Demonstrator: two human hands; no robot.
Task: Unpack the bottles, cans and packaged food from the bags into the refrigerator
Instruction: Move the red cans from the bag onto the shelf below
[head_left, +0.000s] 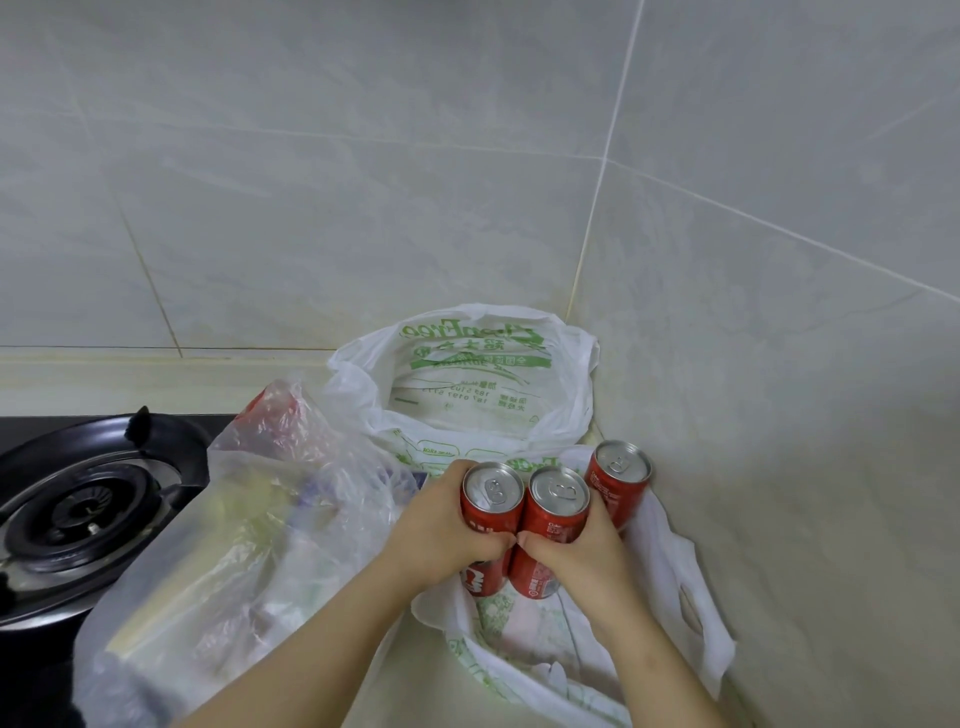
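both hands clamped, knuckles touching: left hand (441, 535) on left cola can (492, 501), right hand (576, 553) on middle cola can (556, 509); 3rd cola can (618, 478) just beside, all above white printed bag (670, 582) in desk (415, 680) corner

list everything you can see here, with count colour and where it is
red soda cans: three, red with silver tops, upright in a row over the front white bag
white plastic bags: seemingly two, white with green print, one open in the corner, one under the cans
clear plastic bag: one, transparent, left of the cans, contents blurred
gas burner: one, black, far left
left hand: grips the left can
right hand: grips the middle can
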